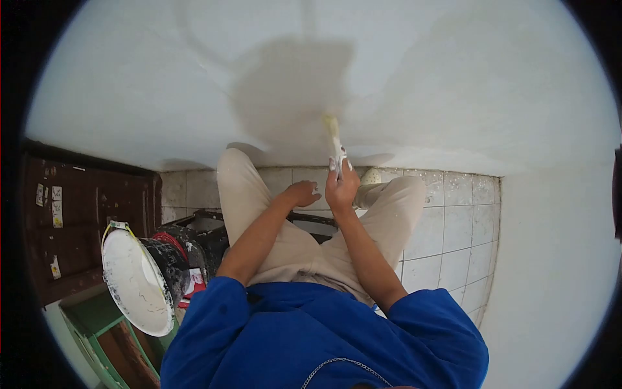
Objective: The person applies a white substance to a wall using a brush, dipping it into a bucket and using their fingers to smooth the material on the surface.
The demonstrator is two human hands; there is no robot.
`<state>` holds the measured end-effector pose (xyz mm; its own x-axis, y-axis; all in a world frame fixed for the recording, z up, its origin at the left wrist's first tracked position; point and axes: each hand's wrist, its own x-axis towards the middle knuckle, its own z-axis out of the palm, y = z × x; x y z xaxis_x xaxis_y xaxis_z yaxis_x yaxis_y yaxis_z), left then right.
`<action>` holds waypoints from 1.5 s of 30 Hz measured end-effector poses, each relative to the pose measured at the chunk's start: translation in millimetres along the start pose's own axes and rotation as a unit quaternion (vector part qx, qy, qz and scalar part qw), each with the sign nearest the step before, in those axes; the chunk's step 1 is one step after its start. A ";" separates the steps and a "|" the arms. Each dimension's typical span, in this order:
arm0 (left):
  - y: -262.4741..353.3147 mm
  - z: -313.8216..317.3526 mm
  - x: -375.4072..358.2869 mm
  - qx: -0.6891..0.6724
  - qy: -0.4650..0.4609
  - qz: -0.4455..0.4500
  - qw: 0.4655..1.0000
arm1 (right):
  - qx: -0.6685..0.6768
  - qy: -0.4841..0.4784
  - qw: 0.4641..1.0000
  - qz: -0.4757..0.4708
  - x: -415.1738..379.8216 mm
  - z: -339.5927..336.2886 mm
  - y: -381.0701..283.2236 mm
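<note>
My right hand is wrapped round the handle of a paintbrush, its pale bristles pointing up at the wall. White paint smears the handle and the fingers around it. Beside it, my left hand hovers between the knees with its fingers loosely curled in and a white smear near the fingertips. Nothing shows in that hand. The bristles overlap the lower wall, just below a broad shadow.
A white paint bucket with a yellow handle stands at the left, beside a black paint-spattered container. Behind them is a brown door. A green wooden frame lies lower left. Paint-spotted tiles cover the floor.
</note>
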<state>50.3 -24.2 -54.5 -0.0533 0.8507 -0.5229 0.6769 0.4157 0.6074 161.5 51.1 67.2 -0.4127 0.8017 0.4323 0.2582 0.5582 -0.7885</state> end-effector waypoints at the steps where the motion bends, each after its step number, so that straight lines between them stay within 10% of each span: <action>1: 8.8 -9.9 -5.2 0.000 -0.008 -0.007 1.000 | -0.052 -0.020 0.998 0.009 -3.6 3.5 13.9; 9: 11.3 -13.1 -9.7 0.018 -0.003 -0.007 1.000 | -0.029 -0.085 0.991 0.099 -19.9 5.2 18.5; 12: 7.0 -4.7 -3.7 -0.004 0.007 0.010 1.000 | 0.029 0.026 0.999 -0.018 -0.5 -4.9 -15.2; 19: 13.1 -11.3 -8.7 0.024 -0.007 -0.007 1.000 | -0.102 -0.129 0.977 0.135 -17.5 21.2 36.8; 25: 22.6 -17.7 -17.6 0.006 -0.011 -0.019 1.000 | -0.038 0.003 0.999 -0.023 16.8 -2.6 -9.4; 29: 18.7 -15.8 -12.5 0.002 -0.006 -0.010 1.000 | -0.141 -0.127 0.979 0.075 -19.3 24.9 65.3; 45: 20.7 -18.8 -11.9 0.008 0.004 0.009 1.000 | -0.109 -0.058 0.989 0.081 -14.8 17.0 44.1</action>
<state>51.2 -19.7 -24.5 -0.0475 0.8603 -0.5076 0.6901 0.3957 0.6060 164.1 60.3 18.6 -0.4445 0.8616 0.2451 0.5068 0.4675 -0.7243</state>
